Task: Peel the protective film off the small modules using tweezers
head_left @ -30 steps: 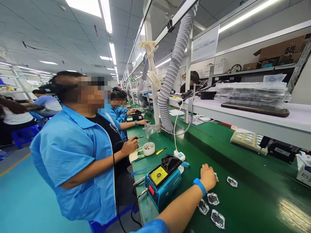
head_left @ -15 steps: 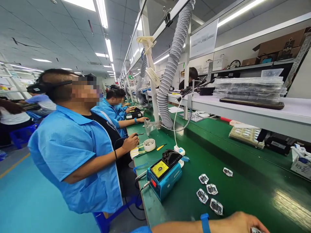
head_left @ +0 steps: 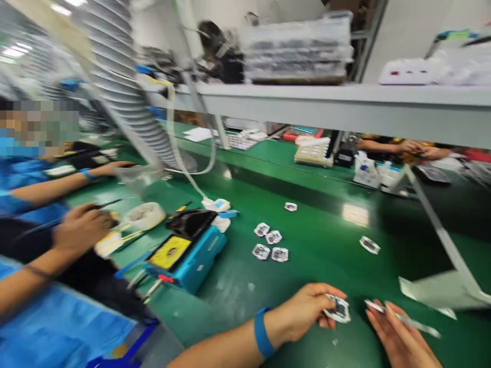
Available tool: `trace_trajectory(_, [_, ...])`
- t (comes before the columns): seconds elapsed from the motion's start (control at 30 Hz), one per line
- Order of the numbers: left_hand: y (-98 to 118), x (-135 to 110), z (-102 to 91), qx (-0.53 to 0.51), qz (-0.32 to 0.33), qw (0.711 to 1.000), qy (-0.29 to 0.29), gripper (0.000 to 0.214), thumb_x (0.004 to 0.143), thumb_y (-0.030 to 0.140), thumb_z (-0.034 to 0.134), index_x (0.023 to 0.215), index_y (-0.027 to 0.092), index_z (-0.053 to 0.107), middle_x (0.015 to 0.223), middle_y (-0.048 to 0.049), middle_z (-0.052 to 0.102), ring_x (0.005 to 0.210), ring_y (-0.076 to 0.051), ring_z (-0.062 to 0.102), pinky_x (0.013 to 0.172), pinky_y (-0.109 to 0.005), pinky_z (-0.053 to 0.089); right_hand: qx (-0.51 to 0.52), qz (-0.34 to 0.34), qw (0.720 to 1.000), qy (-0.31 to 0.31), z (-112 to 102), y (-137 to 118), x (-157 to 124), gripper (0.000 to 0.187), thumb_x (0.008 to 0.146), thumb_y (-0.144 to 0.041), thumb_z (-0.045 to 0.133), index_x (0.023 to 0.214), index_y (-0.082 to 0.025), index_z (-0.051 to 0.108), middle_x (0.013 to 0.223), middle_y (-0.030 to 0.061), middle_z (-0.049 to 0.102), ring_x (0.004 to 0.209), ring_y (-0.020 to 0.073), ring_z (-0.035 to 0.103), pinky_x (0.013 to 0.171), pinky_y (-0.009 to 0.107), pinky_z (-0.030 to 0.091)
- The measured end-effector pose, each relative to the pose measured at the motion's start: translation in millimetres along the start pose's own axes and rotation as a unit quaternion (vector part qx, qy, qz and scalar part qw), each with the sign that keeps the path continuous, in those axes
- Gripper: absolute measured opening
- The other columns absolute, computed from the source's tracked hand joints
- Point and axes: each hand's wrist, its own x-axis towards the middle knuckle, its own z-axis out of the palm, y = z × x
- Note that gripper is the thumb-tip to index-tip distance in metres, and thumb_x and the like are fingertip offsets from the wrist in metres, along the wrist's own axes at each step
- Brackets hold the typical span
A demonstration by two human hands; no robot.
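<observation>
Green bench (head_left: 326, 266): near its front edge the left hand (head_left: 303, 312) pinches a small part (head_left: 337, 309); the right hand (head_left: 399, 337) beside it holds a thin tool (head_left: 406, 318), perhaps tweezers, blurred. More parts (head_left: 270, 245) lie mid-bench.

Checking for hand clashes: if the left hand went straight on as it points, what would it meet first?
Probably the slim tool in the right hand, just past the small part the left hand pinches; depth unclear.

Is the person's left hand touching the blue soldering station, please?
No, the left hand pinches a small clear part above the green bench, well apart from the soldering station.
</observation>
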Motion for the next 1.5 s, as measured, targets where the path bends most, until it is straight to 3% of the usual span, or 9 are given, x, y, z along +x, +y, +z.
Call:
trace_trajectory(0.17, [-4.8, 2.2, 2.5, 0.031, 0.027, 0.999, -0.013, 0.041, 0.069, 0.025, 0.066, 0.110, 0.017, 0.064, 0.086, 0.0000, 0.066, 0.067, -0.012, 0.053, 0.061, -0.023, 0.036, 0.129, 0.030, 0.990, -0.058, 24.3, -17.1, -14.4, 0.021, 0.062, -0.033, 0.088, 0.072, -0.023, 0.072, 0.074, 0.0012, 0.073, 0.076, 0.0207, 0.072, 0.074, 0.034, 0.061])
trace_trajectory(0.3, [-4.0, 0.8, 6.2, 0.079, 0.039, 0.996, -0.010, 0.042, 0.073, 0.028, 0.067, 0.113, 0.017, 0.065, 0.080, 0.0000, 0.066, 0.069, -0.015, 0.055, 0.064, -0.026, 0.040, 0.096, -0.029, 0.994, -0.048, 30.7, -18.5, -19.4, 0.021, 0.065, -0.033, 0.087, 0.072, -0.021, 0.071, 0.071, 0.0006, 0.073, 0.067, 0.0160, 0.068, 0.067, 0.027, 0.057])
trace_trajectory(0.4, [-3.5, -2.1, 10.1, 0.080, 0.024, 0.996, -0.017, 0.042, 0.073, 0.031, 0.068, 0.112, 0.017, 0.065, 0.072, 0.0005, 0.064, 0.068, -0.016, 0.055, 0.062, -0.027, 0.040, 0.032, -0.090, 0.995, -0.036, 30.2, -15.4, -24.1, 0.020, 0.065, -0.032, 0.087, 0.072, -0.021, 0.072, 0.072, 0.0009, 0.074, 0.069, 0.0163, 0.068, 0.068, 0.027, 0.055])
trace_trajectory(0.6, [2.0, -7.2, 16.3, 0.024, -0.014, 0.999, -0.016, 0.038, 0.071, 0.033, 0.066, 0.105, 0.016, 0.067, 0.081, -0.0024, 0.063, 0.067, -0.014, 0.053, 0.058, -0.026, 0.039, -0.012, -0.171, 0.984, -0.051, 32.2, -16.4, -30.2, 0.015, 0.070, -0.030, 0.083, 0.076, -0.023, 0.071, 0.078, 0.0022, 0.075, 0.076, 0.0190, 0.070, 0.072, 0.030, 0.056])
trace_trajectory(0.73, [3.9, -8.6, 18.2, 0.006, -0.042, 0.999, -0.024, 0.038, 0.069, 0.035, 0.068, 0.101, 0.016, 0.068, 0.082, -0.0028, 0.063, 0.065, -0.014, 0.054, 0.057, -0.026, 0.038, -0.023, -0.194, 0.980, -0.047, 32.5, -17.6, -31.4, 0.015, 0.072, -0.031, 0.082, 0.077, -0.023, 0.071, 0.079, 0.0026, 0.075, 0.077, 0.0202, 0.070, 0.072, 0.032, 0.056])
trace_trajectory(1.13, [-2.7, -7.1, 17.4, 0.062, -0.021, 0.997, -0.028, 0.036, 0.072, 0.034, 0.068, 0.104, 0.018, 0.068, 0.081, -0.0021, 0.066, 0.065, -0.014, 0.054, 0.059, -0.026, 0.039, -0.026, -0.219, 0.974, -0.052, 31.7, -18.4, -33.2, 0.009, 0.075, -0.027, 0.080, 0.077, -0.023, 0.071, 0.077, 0.0018, 0.075, 0.074, 0.0192, 0.071, 0.070, 0.031, 0.057])
trace_trajectory(1.3, [-10.4, -3.9, 13.8, 0.127, 0.021, 0.991, -0.029, 0.034, 0.070, 0.027, 0.066, 0.103, 0.017, 0.067, 0.072, 0.0000, 0.065, 0.062, -0.015, 0.052, 0.058, -0.025, 0.038, -0.087, -0.293, 0.948, -0.082, 30.0, -21.1, -35.5, 0.008, 0.078, -0.019, 0.077, 0.080, -0.026, 0.073, 0.079, 0.0022, 0.075, 0.074, 0.0206, 0.070, 0.070, 0.035, 0.056])
trace_trajectory(1.5, [-19.9, 0.8, 15.5, 0.134, 0.059, 0.988, -0.039, 0.035, 0.068, 0.021, 0.064, 0.102, 0.016, 0.066, 0.083, -0.0036, 0.070, 0.073, -0.019, 0.059, 0.068, -0.028, 0.045, -0.175, -0.404, 0.885, -0.151, 30.6, -19.4, -38.7, 0.015, 0.081, -0.016, 0.075, 0.089, -0.028, 0.075, 0.082, 0.0031, 0.078, 0.073, 0.0234, 0.072, 0.073, 0.041, 0.053])
